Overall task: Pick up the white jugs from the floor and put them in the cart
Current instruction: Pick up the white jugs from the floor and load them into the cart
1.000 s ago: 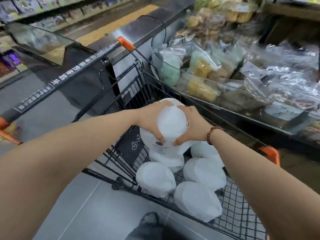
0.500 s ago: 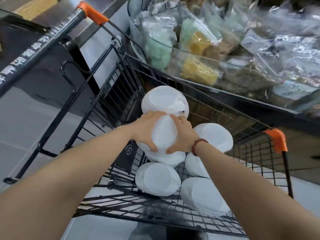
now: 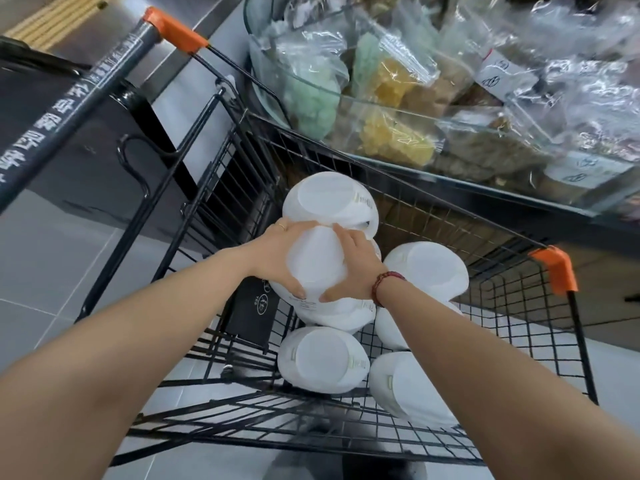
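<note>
At the centre of the frame, the left hand (image 3: 278, 252) and right hand (image 3: 351, 268) clasp a white jug (image 3: 317, 261) between them, fingers wrapped around its sides, inside the black wire cart (image 3: 433, 216). Another jug (image 3: 329, 202) touches it just above. More jugs lie below and to the right (image 3: 427, 268) on the cart floor. Bagged goods (image 3: 398, 81) fill the glass case at upper right

Held white jug (image 3: 317, 261): sides covered by both hands | cart (image 3: 415, 209) handle: cut off left | handle print: blurred
</note>
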{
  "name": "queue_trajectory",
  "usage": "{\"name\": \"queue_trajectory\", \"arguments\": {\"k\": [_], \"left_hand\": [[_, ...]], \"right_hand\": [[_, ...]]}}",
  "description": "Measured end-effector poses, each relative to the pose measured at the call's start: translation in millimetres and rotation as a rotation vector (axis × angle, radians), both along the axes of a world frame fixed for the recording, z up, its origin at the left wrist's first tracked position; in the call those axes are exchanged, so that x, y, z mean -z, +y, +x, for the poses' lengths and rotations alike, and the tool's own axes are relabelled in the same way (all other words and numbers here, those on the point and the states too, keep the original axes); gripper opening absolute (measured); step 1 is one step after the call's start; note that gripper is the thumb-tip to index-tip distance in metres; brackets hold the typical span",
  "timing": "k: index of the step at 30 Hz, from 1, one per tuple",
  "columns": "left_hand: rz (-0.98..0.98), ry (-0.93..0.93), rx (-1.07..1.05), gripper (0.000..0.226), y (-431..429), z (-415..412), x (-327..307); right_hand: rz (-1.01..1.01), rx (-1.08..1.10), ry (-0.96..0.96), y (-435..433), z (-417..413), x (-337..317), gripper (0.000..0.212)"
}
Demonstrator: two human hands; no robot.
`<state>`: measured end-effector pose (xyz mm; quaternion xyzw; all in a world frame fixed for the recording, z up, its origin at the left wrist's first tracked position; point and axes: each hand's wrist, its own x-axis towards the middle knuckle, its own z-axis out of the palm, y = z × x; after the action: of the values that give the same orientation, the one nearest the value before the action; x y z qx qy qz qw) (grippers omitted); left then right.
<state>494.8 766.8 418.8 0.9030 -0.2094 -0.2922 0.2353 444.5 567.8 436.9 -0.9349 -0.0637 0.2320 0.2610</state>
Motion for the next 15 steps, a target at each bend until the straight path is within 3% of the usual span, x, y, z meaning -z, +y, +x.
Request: {"name": "queue_trajectory", "arguments": {"k": [5, 9, 15], "left_hand": [[-0.062, -0.044, -0.045, 0.125, -12, -11, -21], [-0.2, -0.171, -0.038, 0.103, -42, -16, -56], [-0.295, -0.254, 0.173, 0.074, -148, -45, -113]], "right_hand": [[0.003, 0.021, 0.009, -12, -10, -9, 0.125], [0.075, 0.115, -0.126, -47, -30, -32, 0.098], [0.128, 0.417, -0.339, -149, -97, -79, 0.064]]}}
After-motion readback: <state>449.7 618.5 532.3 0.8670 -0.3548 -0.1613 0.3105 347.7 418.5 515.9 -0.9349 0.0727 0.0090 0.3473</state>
